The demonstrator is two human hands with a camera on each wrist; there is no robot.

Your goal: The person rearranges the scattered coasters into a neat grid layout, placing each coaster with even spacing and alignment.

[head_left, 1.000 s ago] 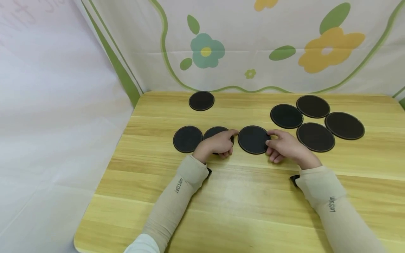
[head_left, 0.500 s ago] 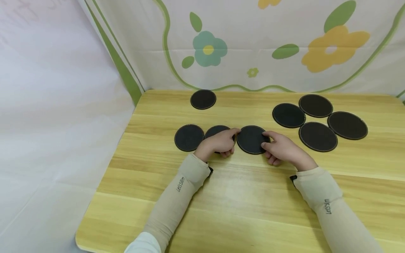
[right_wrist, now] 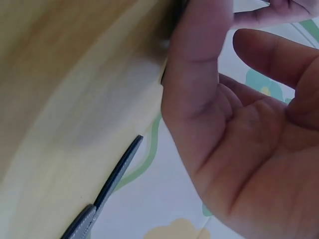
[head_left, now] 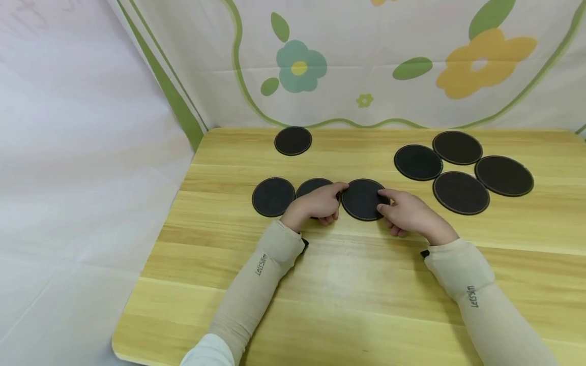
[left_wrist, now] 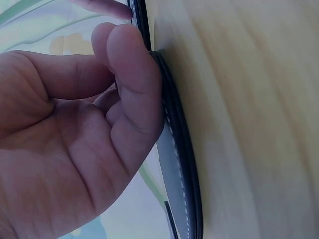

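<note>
Mid-table (head_left: pixel 357 284) | I'm touching a black coaster (head_left: pixel 360 206) at its right edge, right hand (head_left: pixel 409 211) loosely bent, unclenched | left hand (head_left: pixel 316 202), equally loose, is covering the next coaster (head_left: pixel 308 187) leftward

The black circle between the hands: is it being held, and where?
It seems only touched, not gripped: the black circle lies flat, the left hand at its left edge, the right hand at its right.

The tabletop (head_left: pixel 357 290) is brightly lit, with faint glare reflected near its middle; in dimmer wrist views, its grain is blurred.
</note>
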